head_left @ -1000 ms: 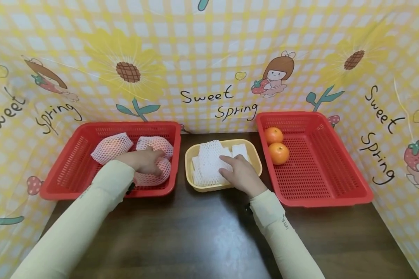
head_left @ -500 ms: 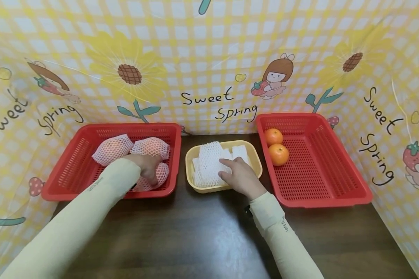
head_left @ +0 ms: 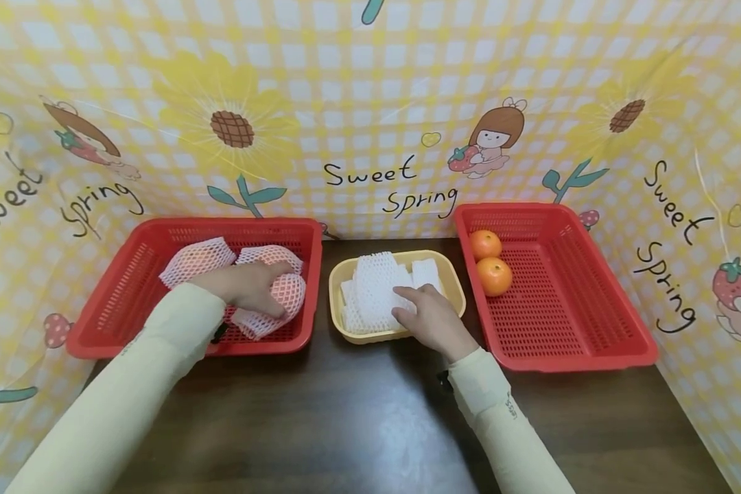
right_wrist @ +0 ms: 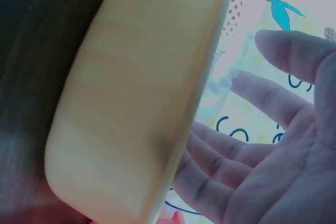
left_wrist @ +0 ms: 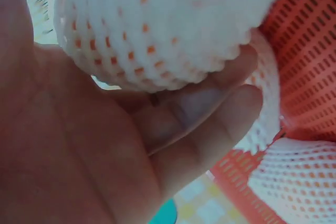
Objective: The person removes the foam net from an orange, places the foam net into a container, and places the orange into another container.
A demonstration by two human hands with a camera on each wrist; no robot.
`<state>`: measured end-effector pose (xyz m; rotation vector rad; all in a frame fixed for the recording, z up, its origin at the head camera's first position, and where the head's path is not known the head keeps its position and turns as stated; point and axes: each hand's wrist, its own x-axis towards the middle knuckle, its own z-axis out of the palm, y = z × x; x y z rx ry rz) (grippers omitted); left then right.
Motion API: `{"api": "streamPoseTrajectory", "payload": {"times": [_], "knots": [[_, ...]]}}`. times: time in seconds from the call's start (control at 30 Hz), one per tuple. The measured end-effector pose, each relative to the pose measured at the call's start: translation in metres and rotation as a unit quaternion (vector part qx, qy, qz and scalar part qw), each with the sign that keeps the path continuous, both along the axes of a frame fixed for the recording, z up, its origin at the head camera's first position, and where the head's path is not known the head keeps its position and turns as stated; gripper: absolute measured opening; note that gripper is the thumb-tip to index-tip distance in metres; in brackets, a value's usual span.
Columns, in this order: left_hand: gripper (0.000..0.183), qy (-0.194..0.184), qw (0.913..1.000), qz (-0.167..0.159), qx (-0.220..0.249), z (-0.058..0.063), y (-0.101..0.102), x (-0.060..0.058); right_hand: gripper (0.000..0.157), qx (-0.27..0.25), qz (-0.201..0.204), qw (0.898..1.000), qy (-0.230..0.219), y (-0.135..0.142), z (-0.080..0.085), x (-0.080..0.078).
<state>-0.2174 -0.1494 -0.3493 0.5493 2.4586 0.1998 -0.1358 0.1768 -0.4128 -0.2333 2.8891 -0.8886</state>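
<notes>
The change is at the left hand: half a second ago its fingers were bent down over the near netted fruit; now they are spread and more of that fruit shows. To judge by this, the fruit is being let go or adjusted within the left red basket, already inside its foam netting.

The left hand's grip is loose. The forearm reaches in from the near left, back of the hand up, thumb pointing right over the near fruit, the other fingers towards the far right netted fruit. The left wrist view shows fingers extended along a netted fruit, not wrapped round it. A third netted fruit lies on the left of the basket.

The right hand keeps its place over the near right part of the yellow tray. Its grip is loose too, thumb and forefinger apart beside the white foam net sleeves, pinching nothing; whether it touches them cannot be told.

Right of the tray on the dark bench, two bare oranges sit along the left wall of the right red basket.
</notes>
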Motion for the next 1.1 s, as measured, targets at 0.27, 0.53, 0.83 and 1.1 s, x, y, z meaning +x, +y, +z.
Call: {"api": "streamPoseTrajectory", "payload": {"times": [0.27,0.53,0.83,1.1], "knots": [[0.095,0.070,0.9961,0.009,0.053,0.029,-0.011,0.021,0.043,-0.017,-0.012,0.998,0.054,0.003,0.004,0.007],[0.094,0.141,0.9701,0.039,0.193,0.054,-0.010,0.042,0.029,-0.128,-0.024,0.979,0.154,-0.012,0.019,0.020],[0.087,0.202,0.9052,-0.009,0.374,0.042,0.012,0.071,0.017,-0.328,0.071,0.938,0.086,-0.035,0.029,0.040],[0.095,0.199,0.8478,-0.011,0.492,0.013,0.047,0.096,0.013,-0.485,0.110,0.867,0.030,-0.040,0.029,0.047]]}}
